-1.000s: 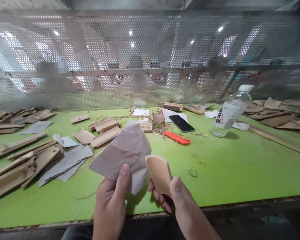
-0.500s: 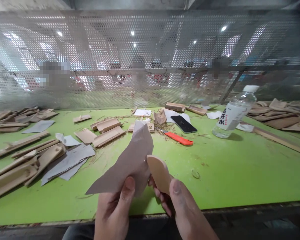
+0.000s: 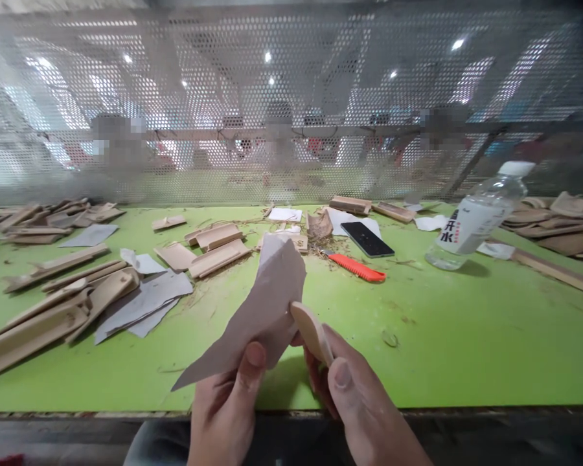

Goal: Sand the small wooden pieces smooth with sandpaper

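Observation:
My left hand (image 3: 230,401) grips a torn sheet of grey-brown paper (image 3: 255,310), thumb on top, near the front edge of the green table (image 3: 447,349). To its right my right hand (image 3: 347,388) is closed round a small pale wooden piece with a rounded end (image 3: 311,329). The wooden piece's upper left tip meets the paper's right side. Some fingers of both hands are hidden behind what they hold.
Wooden pieces (image 3: 34,336) and grey sheets (image 3: 140,301) lie at the left. Beyond my hands are an orange-handled cutter (image 3: 357,266) and a phone (image 3: 368,239). A water bottle (image 3: 479,217) stands at the right, before a perforated screen (image 3: 301,84).
The wooden piece has turned in my right hand and now shows a narrower face. The view has shifted, so the table items appear farther right.

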Demonstrator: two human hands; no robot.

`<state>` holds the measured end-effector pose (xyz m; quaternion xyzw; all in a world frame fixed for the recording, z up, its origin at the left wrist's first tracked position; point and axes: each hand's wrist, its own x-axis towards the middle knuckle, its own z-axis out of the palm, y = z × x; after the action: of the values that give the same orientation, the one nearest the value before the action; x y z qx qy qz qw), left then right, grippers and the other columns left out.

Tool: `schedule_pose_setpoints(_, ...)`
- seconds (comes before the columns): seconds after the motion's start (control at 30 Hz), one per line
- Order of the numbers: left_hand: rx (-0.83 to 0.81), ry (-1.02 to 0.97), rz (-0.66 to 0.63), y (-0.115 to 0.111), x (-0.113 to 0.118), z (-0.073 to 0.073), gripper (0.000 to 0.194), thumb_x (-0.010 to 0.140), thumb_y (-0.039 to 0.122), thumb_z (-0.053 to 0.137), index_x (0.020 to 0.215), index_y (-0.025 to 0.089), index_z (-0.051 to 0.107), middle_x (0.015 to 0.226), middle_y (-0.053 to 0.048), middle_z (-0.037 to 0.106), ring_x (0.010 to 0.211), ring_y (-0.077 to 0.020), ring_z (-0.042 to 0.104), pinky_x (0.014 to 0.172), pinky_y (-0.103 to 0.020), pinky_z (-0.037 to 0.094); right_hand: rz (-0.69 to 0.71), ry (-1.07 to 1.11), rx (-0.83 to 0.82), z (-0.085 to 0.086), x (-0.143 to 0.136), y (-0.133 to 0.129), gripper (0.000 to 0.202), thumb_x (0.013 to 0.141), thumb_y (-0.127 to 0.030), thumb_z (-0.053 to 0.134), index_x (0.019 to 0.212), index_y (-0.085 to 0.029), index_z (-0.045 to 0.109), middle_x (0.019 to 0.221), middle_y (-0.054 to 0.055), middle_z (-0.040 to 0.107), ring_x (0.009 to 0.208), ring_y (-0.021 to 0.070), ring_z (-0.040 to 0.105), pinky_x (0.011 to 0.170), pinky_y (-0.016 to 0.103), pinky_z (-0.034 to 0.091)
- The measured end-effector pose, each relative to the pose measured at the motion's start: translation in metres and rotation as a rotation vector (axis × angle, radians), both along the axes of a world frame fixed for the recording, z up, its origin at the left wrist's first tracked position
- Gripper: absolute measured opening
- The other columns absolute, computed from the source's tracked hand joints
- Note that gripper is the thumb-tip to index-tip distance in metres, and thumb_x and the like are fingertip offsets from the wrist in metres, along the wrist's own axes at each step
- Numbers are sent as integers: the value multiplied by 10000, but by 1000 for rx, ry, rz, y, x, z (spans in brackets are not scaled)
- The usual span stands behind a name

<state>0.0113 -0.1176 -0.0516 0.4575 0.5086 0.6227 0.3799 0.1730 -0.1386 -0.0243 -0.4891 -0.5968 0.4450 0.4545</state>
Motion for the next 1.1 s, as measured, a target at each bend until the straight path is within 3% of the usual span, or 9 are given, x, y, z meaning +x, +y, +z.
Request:
schedule_pose_setpoints(0.23, -30, -2, -46, -2, -4, 3, 453, 834, 598, 770, 1009, 187, 844, 969, -105, 828, 1137, -349, 721, 1071, -421, 529, 15, -6, 63, 3, -2, 1, 613, 982, -772, 367, 1105, -285, 719, 912, 74, 654, 829, 264, 596, 770, 372, 488)
schedule_pose_setpoints(0.47, -45, -6, -86, -3, -5, 8, 409, 783, 533, 847, 1035, 212, 844, 1083, -94, 828, 1017, -309, 775, 915, -345, 617, 71, -72, 94, -5, 3, 3, 525, 999, -719, 413, 1053, -259, 660, 927, 59, 625, 826, 240, 590, 740, 336, 481)
schedule_pose_setpoints(0.63, -37, -20, -116, -4, -4, 10, 424, 771, 578, 841, 970, 204, 857, 980, -100, 839, 939, -316, 790, 868, -353, 631, 127, -74, 98, -7, 5, 3, 591, 966, -757, 446, 1187, -252, 662, 970, 81, 640, 792, 235, 581, 711, 327, 493)
schedule_pose_setpoints(0.73, 13, -24, -108, -2, -3, 15, 366, 776, 540, 853, 948, 217, 855, 978, -86, 837, 943, -305, 785, 883, -353, 624, 147, -59, 58, -4, 5, 2, 601, 959, -753, 468, 1241, -260, 666, 970, 86, 647, 719, 218, 565, 633, 310, 484)
schedule_pose_setpoints(0.87, 34, -6, -96, -2, -2, 17, 301, 775, 494, 864, 914, 227, 851, 962, -69, 836, 925, -290, 782, 869, -339, 620, 167, -30, 37, -2, 5, 3, 586, 966, -729, 487, 1282, -266, 658, 998, 92, 658, 738, 224, 589, 646, 311, 507)
schedule_pose_setpoints(0.97, -23, 18, -62, -2, -2, 16, 296, 776, 475, 858, 923, 218, 854, 951, -71, 837, 927, -298, 779, 864, -344, 615, 141, -51, 37, -8, 5, 2, 582, 965, -717, 501, 1280, -253, 659, 1000, 94, 672, 773, 235, 605, 693, 323, 521)
schedule_pose_setpoints(1.1, -23, 112, -205, 2, -1, 20, 253, 799, 418, 822, 903, 189, 851, 916, -85, 833, 868, -299, 774, 820, -350, 619, -16, -50, -64, -16, 4, -1, 584, 898, -683, 652, 1238, -209, 660, 1029, 113, 712, 909, 282, 648, 781, 349, 554)
